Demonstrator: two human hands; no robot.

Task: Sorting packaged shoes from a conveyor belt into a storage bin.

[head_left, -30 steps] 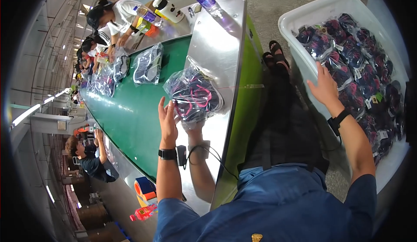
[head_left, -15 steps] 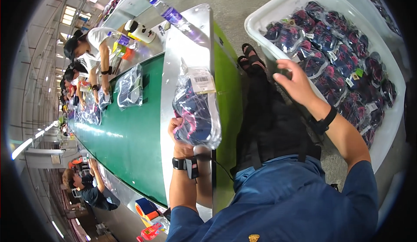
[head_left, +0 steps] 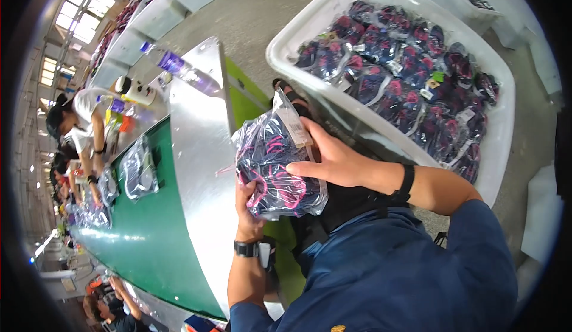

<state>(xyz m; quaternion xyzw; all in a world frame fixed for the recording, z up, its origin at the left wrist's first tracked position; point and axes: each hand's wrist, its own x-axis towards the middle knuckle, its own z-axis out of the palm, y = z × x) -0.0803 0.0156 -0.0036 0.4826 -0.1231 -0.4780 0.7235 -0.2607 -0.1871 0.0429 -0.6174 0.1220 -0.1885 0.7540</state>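
Note:
A pair of navy shoes with pink trim, packed in a clear plastic bag with a white tag, is held up in front of me, over the table's near edge. My left hand is closed round its lower left side. On the right side, my right hand grips the bag, its thumb across the front and its fingers along the edge beside the tag; part of those fingers is hidden. Another bagged pair of shoes lies on the green conveyor belt.
A big white bin filled with similar bagged shoes stands at the right. A purple-labelled water bottle lies on the metal table end. Co-workers handle bags along the belt at the far left. More white bins line the back.
The bagged shoes have been lifted off the metal table, turned and brought toward me by my left hand. My right hand has moved left from beside the bin onto the bag. My view has shifted right.

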